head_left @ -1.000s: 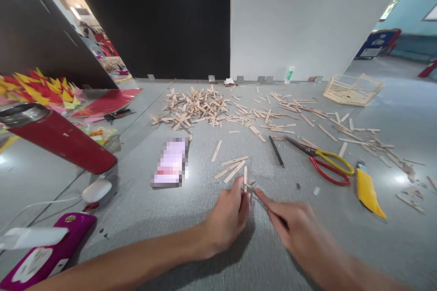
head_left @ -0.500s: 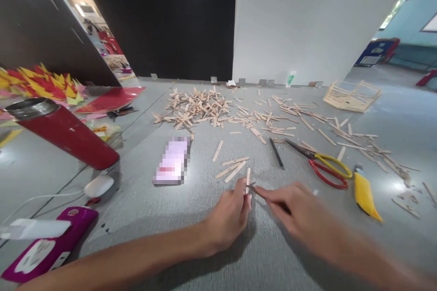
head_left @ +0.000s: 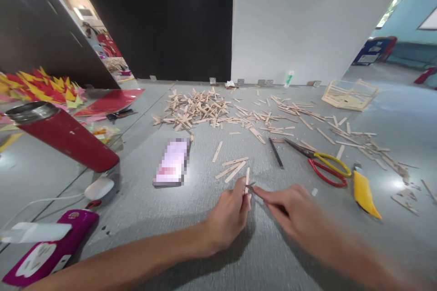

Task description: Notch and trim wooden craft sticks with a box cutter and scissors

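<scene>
My left hand [head_left: 229,213] pinches a wooden craft stick [head_left: 247,174] upright, its top end standing above the fingers. My right hand [head_left: 287,207] is closed on a small dark blade [head_left: 250,187], whose tip touches the side of that stick; most of the blade is hidden by the fingers. Several loose craft sticks [head_left: 235,171] lie just beyond my left hand, and one more stick [head_left: 217,151] lies a little farther off. Past my right hand rest a dark pencil-like rod [head_left: 276,153] and large scissors [head_left: 321,163] with red and yellow handles.
A yellow utility knife [head_left: 366,191] lies at the right. Heaped cut sticks [head_left: 198,108] spread across the back, near a wooden frame [head_left: 351,95]. On the left are a phone [head_left: 172,162], a red flask [head_left: 70,136], a white mouse-like device [head_left: 99,187] and a purple case [head_left: 73,225].
Both hands keep almost the same place, the blade still against the stick. The right hand has shifted very slightly, and the whole view has moved a touch.
</scene>
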Demonstrator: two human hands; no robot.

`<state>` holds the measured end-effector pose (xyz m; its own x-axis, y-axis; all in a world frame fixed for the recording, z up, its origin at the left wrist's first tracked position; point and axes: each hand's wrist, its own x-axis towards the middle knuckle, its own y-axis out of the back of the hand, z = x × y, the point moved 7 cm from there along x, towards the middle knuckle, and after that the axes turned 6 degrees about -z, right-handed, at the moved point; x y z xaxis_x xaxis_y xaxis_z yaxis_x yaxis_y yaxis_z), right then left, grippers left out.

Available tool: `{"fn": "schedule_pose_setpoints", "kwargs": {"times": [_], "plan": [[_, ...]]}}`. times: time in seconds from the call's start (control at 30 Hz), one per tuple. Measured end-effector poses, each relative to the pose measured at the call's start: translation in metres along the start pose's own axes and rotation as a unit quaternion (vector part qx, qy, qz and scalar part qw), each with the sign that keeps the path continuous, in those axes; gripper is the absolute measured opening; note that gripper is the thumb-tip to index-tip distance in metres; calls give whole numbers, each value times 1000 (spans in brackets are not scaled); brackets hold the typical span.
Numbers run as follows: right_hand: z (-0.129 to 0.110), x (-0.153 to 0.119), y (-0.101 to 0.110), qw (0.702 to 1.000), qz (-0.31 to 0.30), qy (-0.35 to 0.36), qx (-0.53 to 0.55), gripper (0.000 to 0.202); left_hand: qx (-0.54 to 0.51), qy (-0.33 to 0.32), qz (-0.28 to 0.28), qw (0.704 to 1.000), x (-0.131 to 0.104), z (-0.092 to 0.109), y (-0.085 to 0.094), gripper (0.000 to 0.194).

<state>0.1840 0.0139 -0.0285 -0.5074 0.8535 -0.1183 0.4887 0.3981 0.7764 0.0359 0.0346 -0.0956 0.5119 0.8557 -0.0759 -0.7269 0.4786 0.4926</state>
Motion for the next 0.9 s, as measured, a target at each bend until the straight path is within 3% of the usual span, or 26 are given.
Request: {"fn": "schedule_pose_setpoints", "kwargs": {"times": [0.13,0.2,0.27,0.43,0.5,0.57,0.63,0.67,0.73,0.8,0.9], "plan": [[9,-11,-44,998,51,-40,24,51,-17,-14,5,1000,2,2,3,20],[10,-12,-50,998,49,-42,27,51,-27,-26,6,999,3,5,6,18],[10,-8,-38,998,29,-39,29,49,-36,-40,6,999,3,8,8,18],[11,10,30,998,-9,-53,-11,46,-50,-60,-7,997,4,10,7,34],[17,14,37,994,-63,-94,9,44,-55,-63,-13,996,5,8,5,40],[23,11,19,971,-153,-157,94,42,-62,-66,-14,996,5,6,3,38],[23,3,-14,929,-219,-204,219,42,-69,-66,-9,995,5,4,3,35],[20,0,-30,910,-225,-209,278,45,-72,-66,-4,995,6,4,3,36],[14,-2,-49,905,-194,-200,322,52,-79,-63,4,995,6,4,4,38],[11,-1,-51,907,-175,-198,328,54,-85,-62,7,994,7,3,5,40],[10,6,-34,884,-256,-205,333,43,-86,-63,-1,994,6,2,4,36]]}}
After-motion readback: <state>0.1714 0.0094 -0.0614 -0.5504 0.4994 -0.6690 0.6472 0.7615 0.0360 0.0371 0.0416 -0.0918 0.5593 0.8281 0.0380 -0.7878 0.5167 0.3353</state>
